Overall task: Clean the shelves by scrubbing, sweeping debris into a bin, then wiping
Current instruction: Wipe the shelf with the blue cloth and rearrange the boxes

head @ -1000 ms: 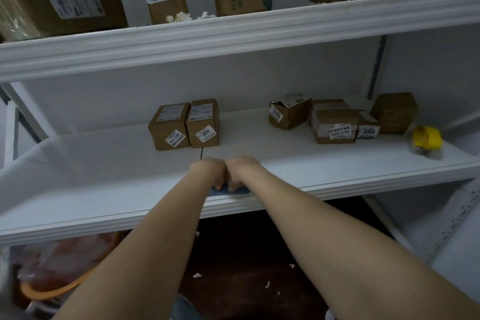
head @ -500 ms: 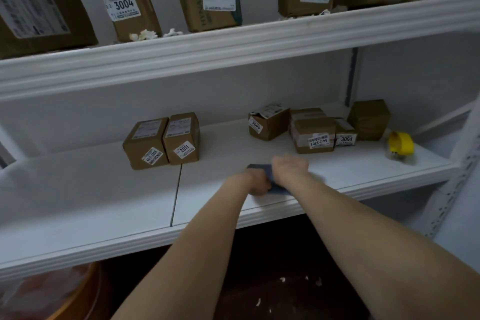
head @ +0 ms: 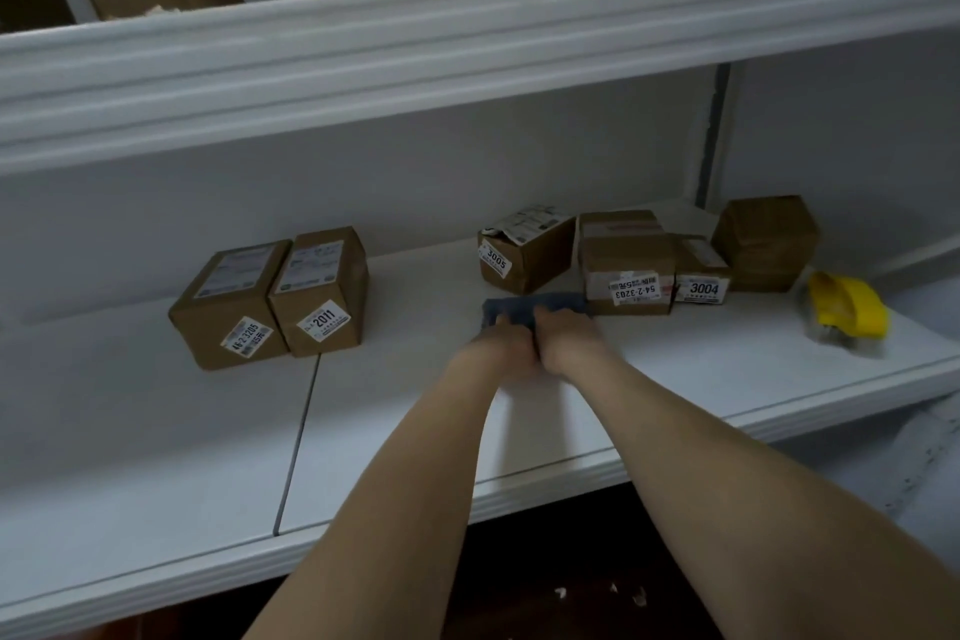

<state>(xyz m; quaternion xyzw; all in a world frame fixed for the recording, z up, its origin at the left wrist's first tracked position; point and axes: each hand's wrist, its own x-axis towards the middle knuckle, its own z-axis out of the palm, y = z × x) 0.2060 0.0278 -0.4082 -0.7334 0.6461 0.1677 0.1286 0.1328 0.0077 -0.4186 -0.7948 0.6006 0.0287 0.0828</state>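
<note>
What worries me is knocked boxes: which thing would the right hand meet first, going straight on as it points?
Probably the cardboard box labelled 3005, just beyond the blue cloth the right hand holds; the gap between them is hard to judge.

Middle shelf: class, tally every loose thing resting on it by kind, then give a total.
Boxes: 7 (one half hidden behind the 3203 box)
Cloth: 1
Brush: 1
Total: 9
</note>
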